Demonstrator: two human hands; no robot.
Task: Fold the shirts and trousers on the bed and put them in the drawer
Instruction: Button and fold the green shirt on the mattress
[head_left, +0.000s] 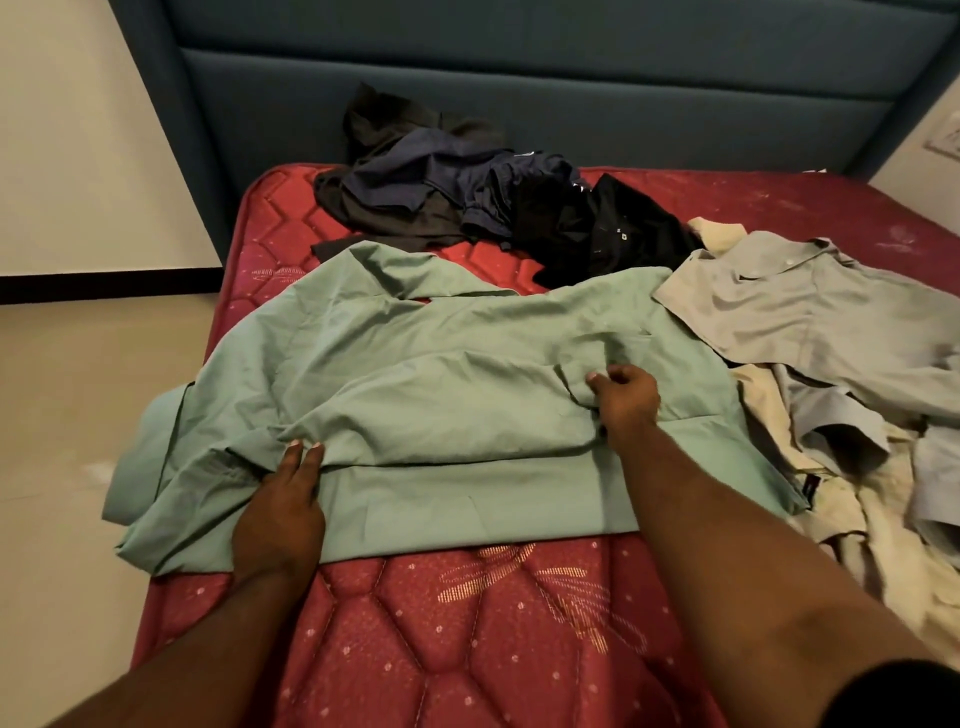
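A pale green shirt (441, 374) lies spread across the red mattress (467, 623), its collar toward the headboard and its left side hanging over the bed's edge. My left hand (283, 514) rests on the shirt's lower left part, fingers straight along a fold. My right hand (626, 397) pinches a bunched fold of the green fabric at the shirt's right side. A grey shirt (810, 306) lies crumpled to the right. Cream and pale blue garments (872, 499) are heaped below it. Dark navy and black clothes (467, 192) are piled near the headboard.
A teal padded headboard (519, 78) stands behind the bed. Beige tiled floor (78, 415) runs along the bed's left side, meeting a white wall with a dark skirting. No drawer is in view.
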